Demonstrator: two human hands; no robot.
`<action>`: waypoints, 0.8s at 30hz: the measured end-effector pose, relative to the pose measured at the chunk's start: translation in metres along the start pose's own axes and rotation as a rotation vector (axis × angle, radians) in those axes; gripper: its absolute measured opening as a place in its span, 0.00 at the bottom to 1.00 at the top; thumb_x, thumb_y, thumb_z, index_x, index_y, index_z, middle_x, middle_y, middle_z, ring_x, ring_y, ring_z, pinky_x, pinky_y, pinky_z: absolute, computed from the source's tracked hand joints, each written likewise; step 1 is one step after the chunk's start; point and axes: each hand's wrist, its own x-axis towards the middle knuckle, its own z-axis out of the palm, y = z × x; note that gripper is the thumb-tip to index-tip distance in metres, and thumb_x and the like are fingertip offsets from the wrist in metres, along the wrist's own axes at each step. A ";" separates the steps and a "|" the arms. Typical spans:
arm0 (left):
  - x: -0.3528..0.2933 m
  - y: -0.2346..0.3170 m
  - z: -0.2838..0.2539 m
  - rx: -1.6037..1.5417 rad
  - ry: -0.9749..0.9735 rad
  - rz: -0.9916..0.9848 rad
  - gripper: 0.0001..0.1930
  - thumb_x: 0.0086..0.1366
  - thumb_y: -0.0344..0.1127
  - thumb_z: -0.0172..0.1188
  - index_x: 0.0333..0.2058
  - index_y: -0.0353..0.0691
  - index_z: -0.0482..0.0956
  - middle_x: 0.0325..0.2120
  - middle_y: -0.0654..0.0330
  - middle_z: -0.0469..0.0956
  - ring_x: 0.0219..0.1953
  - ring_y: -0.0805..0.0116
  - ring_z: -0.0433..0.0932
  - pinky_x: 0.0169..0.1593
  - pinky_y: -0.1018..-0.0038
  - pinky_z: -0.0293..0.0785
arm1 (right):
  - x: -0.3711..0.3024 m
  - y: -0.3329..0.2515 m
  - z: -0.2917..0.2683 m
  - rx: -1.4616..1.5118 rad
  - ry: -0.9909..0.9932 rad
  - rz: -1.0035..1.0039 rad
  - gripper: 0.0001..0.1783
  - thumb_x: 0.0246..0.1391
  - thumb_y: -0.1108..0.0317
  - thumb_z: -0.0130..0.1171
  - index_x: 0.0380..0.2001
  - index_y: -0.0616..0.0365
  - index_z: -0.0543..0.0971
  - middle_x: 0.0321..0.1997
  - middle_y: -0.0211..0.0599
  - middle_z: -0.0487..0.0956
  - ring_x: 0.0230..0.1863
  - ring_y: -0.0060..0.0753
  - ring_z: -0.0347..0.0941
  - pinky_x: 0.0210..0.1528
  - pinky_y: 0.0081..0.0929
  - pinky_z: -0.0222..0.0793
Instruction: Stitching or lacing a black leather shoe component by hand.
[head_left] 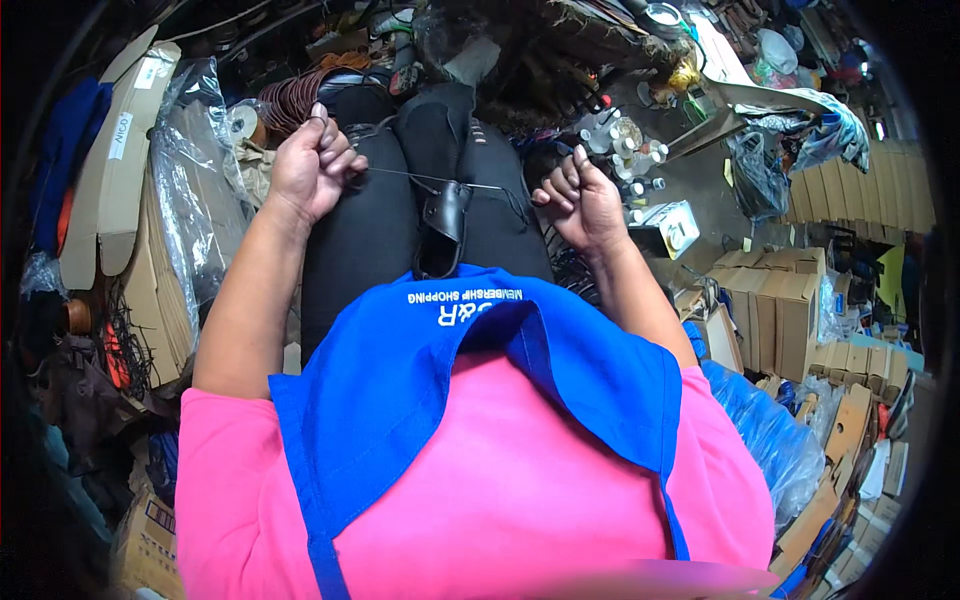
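A black leather piece (443,215), curved and open toward me, stands between my knees; I cannot tell its exact kind. Out of its left side runs a thin thread (400,175), drawn straight to my left hand (316,165), whose fingers are closed on it. On the other side a pale stretch of thread leads toward my right hand (585,205). That hand is raised with its fingers curled as if round the thread, though the grip itself is hidden. A dark loose loop lies over my right thigh. Both hands are well apart, to either side of the leather.
Coiled brown cord (300,95) and a thread spool (243,122) lie beyond my left hand. Several small bottles (625,140) stand past my right hand. Flat cardboard (115,180) leans at the left; cardboard boxes (770,305) are stacked at the right.
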 end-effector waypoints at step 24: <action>-0.042 0.067 -0.045 1.242 0.277 0.354 0.15 0.66 0.30 0.42 0.46 0.36 0.74 0.39 0.55 0.79 0.41 0.68 0.78 0.48 0.75 0.69 | 0.068 -0.019 0.054 -1.774 -0.026 0.040 0.32 0.40 0.55 0.71 0.44 0.63 0.72 0.37 0.38 0.78 0.38 0.29 0.74 0.41 0.26 0.69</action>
